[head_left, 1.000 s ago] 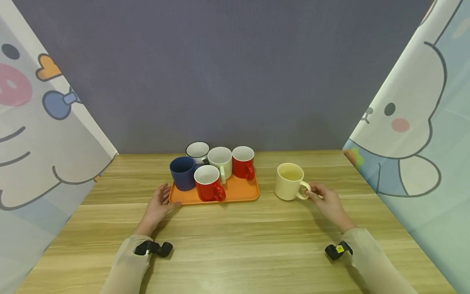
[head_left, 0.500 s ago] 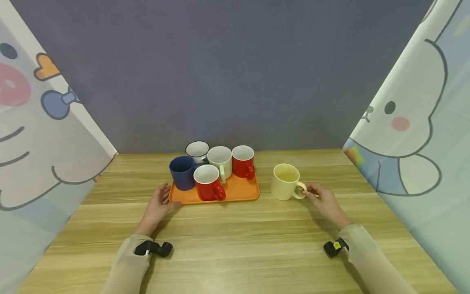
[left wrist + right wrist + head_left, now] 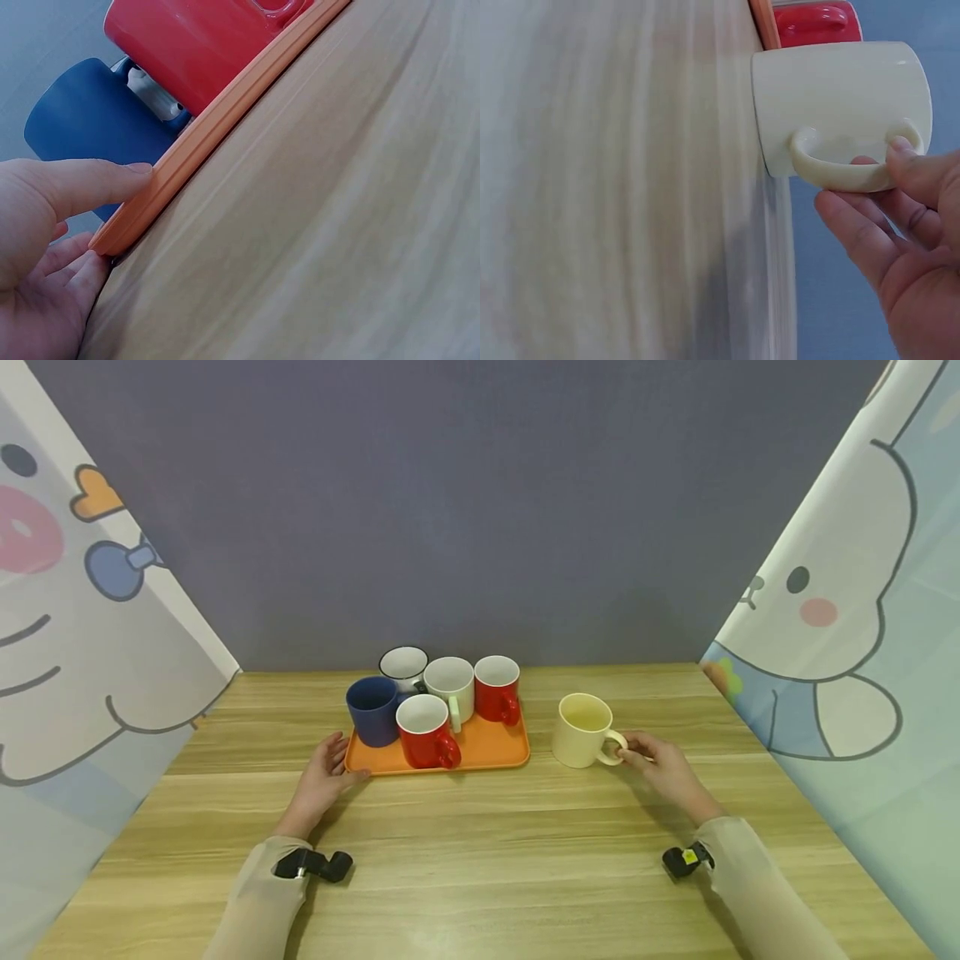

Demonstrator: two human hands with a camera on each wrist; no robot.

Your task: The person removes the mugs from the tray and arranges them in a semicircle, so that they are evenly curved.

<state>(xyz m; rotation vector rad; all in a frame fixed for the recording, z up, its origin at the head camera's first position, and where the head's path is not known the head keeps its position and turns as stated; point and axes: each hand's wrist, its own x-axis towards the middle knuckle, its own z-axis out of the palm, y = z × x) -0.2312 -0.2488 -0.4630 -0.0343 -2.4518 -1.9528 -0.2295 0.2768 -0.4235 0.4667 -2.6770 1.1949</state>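
Note:
On the right of the head view, a pale yellow mug (image 3: 577,739) stands upright beside the tray. My right hand (image 3: 660,766) pinches its handle (image 3: 847,174) between thumb and fingers, as the right wrist view shows. At the left, my left hand (image 3: 321,781) grips the front left corner of an orange tray (image 3: 491,752). Its thumb (image 3: 105,184) lies against the rim and the other fingers bear on the corner. Nearest that hand on the tray is a dark blue mug (image 3: 373,718), with a red mug (image 3: 422,739) to its right.
Behind these on the tray stand a black-rimmed white mug (image 3: 402,667), a white mug with a pale green handle (image 3: 450,685) and a second red mug (image 3: 495,693). A grey wall (image 3: 480,527) rises behind the wooden table (image 3: 480,860); cartoon-printed panels flank both sides.
My right hand has shifted the yellow mug slightly left, closer to the tray, and has since held still. The left hand and the tray have stayed in place.

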